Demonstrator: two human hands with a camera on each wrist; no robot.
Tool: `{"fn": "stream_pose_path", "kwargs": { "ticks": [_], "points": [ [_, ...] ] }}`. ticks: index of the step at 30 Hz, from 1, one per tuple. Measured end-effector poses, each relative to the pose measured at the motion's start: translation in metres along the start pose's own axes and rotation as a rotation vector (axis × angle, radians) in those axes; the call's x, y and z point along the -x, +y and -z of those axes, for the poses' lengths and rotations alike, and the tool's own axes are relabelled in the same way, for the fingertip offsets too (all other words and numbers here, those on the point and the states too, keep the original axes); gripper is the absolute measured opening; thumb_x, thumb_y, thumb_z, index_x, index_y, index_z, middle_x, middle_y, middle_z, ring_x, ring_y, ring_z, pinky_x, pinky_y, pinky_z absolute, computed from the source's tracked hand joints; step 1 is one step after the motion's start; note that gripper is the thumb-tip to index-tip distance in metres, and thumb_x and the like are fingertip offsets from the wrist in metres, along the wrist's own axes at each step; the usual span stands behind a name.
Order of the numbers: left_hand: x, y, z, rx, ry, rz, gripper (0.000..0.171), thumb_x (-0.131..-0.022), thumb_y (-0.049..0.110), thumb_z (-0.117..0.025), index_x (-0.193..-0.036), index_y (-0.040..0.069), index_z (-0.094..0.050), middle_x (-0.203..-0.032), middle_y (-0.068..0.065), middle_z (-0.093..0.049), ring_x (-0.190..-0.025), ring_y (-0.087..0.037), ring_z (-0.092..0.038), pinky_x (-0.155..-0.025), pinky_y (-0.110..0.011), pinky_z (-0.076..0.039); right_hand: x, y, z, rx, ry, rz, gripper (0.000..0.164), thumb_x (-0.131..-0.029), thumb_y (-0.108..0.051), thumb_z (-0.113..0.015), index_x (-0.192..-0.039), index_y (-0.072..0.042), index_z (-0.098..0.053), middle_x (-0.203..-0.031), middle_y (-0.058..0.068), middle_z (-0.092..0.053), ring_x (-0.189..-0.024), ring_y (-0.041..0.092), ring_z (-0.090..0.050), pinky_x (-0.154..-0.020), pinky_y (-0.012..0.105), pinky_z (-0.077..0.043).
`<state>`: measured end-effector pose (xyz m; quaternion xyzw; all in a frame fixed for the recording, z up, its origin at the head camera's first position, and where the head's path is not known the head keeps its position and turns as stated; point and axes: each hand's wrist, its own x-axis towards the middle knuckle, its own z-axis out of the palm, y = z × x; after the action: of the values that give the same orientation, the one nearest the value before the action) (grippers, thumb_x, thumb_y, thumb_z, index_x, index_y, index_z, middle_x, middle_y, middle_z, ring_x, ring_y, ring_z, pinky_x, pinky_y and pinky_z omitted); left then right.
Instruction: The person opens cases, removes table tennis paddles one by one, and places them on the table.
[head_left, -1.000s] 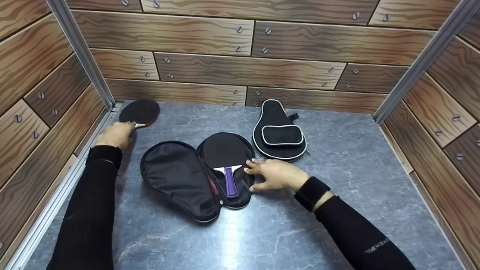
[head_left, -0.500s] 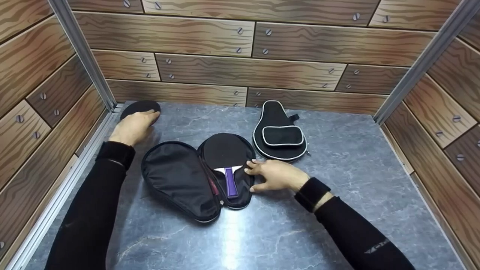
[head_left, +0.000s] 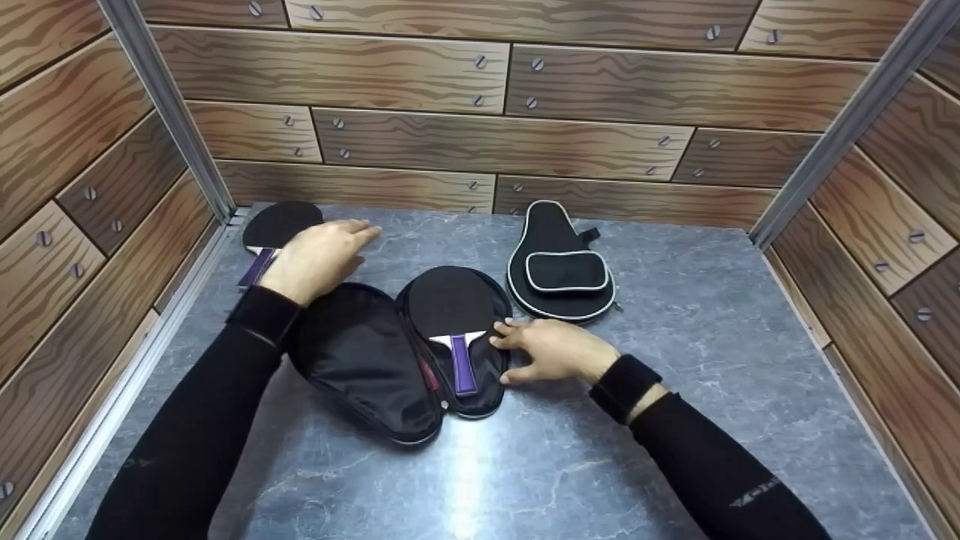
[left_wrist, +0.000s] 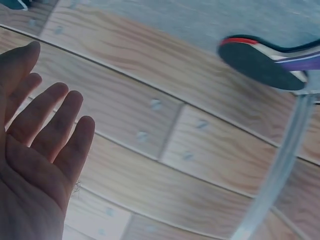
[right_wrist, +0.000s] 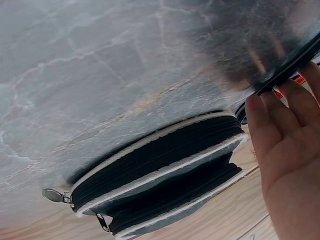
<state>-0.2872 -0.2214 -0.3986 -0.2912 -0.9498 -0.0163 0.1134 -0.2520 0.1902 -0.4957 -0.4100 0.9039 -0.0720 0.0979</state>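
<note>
My left hand is in the air with its fingers spread and holds nothing. It passes over the upper edge of the opened lid of a black paddle case. Behind it at the far left lies a table tennis paddle, black-faced with a purple handle, which the left wrist view also shows. A second such paddle lies inside the case's other half, handle toward me. My right hand rests at that half's right edge. In the right wrist view its straight fingers touch the rim.
A closed black paddle case with white piping and a small front pocket stands beyond my right hand. Wood-patterned walls enclose the grey marbled tabletop at the back and both sides. A metal post marks the left corner.
My left hand has let go of the far-left paddle's handle, passed over its face and moved right and nearer. That paddle stays in the corner. The right hand has not moved.
</note>
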Motion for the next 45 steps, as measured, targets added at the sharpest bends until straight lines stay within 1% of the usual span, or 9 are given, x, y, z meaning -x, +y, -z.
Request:
{"fn": "stream_pose_path", "kwargs": {
  "ticks": [5, 10, 19, 23, 30, 33, 37, 42, 45],
  "points": [
    [-0.008, 0.027, 0.001, -0.068, -0.001, -0.076, 0.056, -0.105, 0.006, -0.083, -0.158, 0.001, -0.070, -0.157, -0.025, -0.075, -0.144, -0.045, -0.076, -0.123, -0.058, -0.062, -0.001, 0.000, 0.000, -0.004, 0.004, 0.008, 0.070, -0.102, -0.049, -0.084, -0.159, -0.010, -0.073, -0.176, 0.016, -0.061, -0.167, 0.039, -0.058, -0.137, 0.056, -0.049],
    [-0.012, 0.052, 0.001, -0.100, 0.001, -0.153, 0.054, -0.104, 0.009, -0.085, -0.156, 0.004, -0.072, -0.153, -0.021, -0.078, -0.139, -0.042, -0.079, -0.119, -0.056, -0.065, -0.001, 0.000, 0.002, -0.008, 0.004, 0.012, 0.069, -0.102, -0.048, -0.084, -0.158, -0.008, -0.074, -0.176, 0.017, -0.061, -0.168, 0.038, -0.058, -0.139, 0.055, -0.048],
    [-0.018, 0.096, -0.008, -0.116, -0.079, -0.274, 0.059, -0.103, 0.020, -0.090, -0.158, 0.012, -0.073, -0.155, -0.016, -0.079, -0.138, -0.037, -0.080, -0.118, -0.052, -0.066, -0.001, 0.001, 0.000, 0.021, 0.006, 0.017, 0.070, -0.103, -0.049, -0.083, -0.160, -0.009, -0.073, -0.176, 0.015, -0.062, -0.165, 0.034, -0.061, -0.138, 0.052, -0.050],
    [-0.019, 0.110, -0.015, -0.134, -0.095, -0.329, 0.054, -0.104, 0.020, -0.087, -0.156, 0.013, -0.074, -0.155, -0.014, -0.079, -0.139, -0.034, -0.080, -0.118, -0.049, -0.067, -0.001, 0.001, 0.000, 0.024, 0.008, 0.015, 0.071, -0.103, -0.050, -0.083, -0.160, -0.009, -0.073, -0.177, 0.014, -0.062, -0.165, 0.034, -0.061, -0.137, 0.052, -0.051],
    [-0.015, 0.132, -0.027, -0.212, -0.027, -0.458, 0.035, -0.102, 0.016, -0.083, -0.137, 0.018, -0.084, -0.138, -0.002, -0.087, -0.127, -0.023, -0.084, -0.107, -0.039, -0.070, 0.000, 0.000, 0.000, 0.034, 0.011, 0.015, 0.071, -0.103, -0.052, -0.083, -0.161, -0.011, -0.073, -0.177, 0.013, -0.061, -0.166, 0.034, -0.061, -0.136, 0.053, -0.051],
    [-0.013, 0.140, -0.030, -0.242, -0.046, -0.480, 0.034, -0.100, 0.015, -0.086, -0.133, 0.022, -0.085, -0.135, 0.002, -0.088, -0.127, -0.020, -0.084, -0.108, -0.038, -0.070, 0.001, 0.001, 0.001, 0.035, 0.014, 0.013, 0.072, -0.103, -0.051, -0.084, -0.161, -0.011, -0.072, -0.177, 0.013, -0.061, -0.166, 0.034, -0.060, -0.136, 0.053, -0.051],
    [-0.010, 0.152, -0.036, -0.289, -0.057, -0.508, 0.027, -0.098, 0.019, -0.088, -0.124, 0.027, -0.086, -0.127, 0.007, -0.089, -0.119, -0.017, -0.085, -0.103, -0.036, -0.070, 0.001, 0.001, 0.001, 0.033, 0.023, 0.013, 0.072, -0.102, -0.051, -0.084, -0.161, -0.010, -0.073, -0.177, 0.012, -0.062, -0.165, 0.034, -0.061, -0.136, 0.052, -0.052],
    [-0.005, 0.163, -0.047, -0.327, -0.036, -0.543, 0.013, -0.101, 0.027, -0.082, -0.112, 0.033, -0.087, -0.115, 0.012, -0.090, -0.105, -0.013, -0.084, -0.089, -0.032, -0.069, 0.000, 0.001, -0.001, 0.032, 0.027, 0.018, 0.072, -0.101, -0.050, -0.085, -0.160, -0.009, -0.073, -0.176, 0.014, -0.063, -0.164, 0.034, -0.062, -0.136, 0.052, -0.052],
    [-0.001, 0.167, -0.053, -0.369, 0.006, -0.575, 0.010, -0.102, 0.031, -0.078, -0.105, 0.036, -0.087, -0.106, 0.014, -0.089, -0.095, -0.011, -0.083, -0.081, -0.029, -0.067, 0.000, 0.001, -0.001, 0.034, 0.027, 0.021, 0.072, -0.101, -0.049, -0.085, -0.160, -0.009, -0.073, -0.176, 0.014, -0.063, -0.164, 0.034, -0.062, -0.136, 0.052, -0.052]
  ]
}}
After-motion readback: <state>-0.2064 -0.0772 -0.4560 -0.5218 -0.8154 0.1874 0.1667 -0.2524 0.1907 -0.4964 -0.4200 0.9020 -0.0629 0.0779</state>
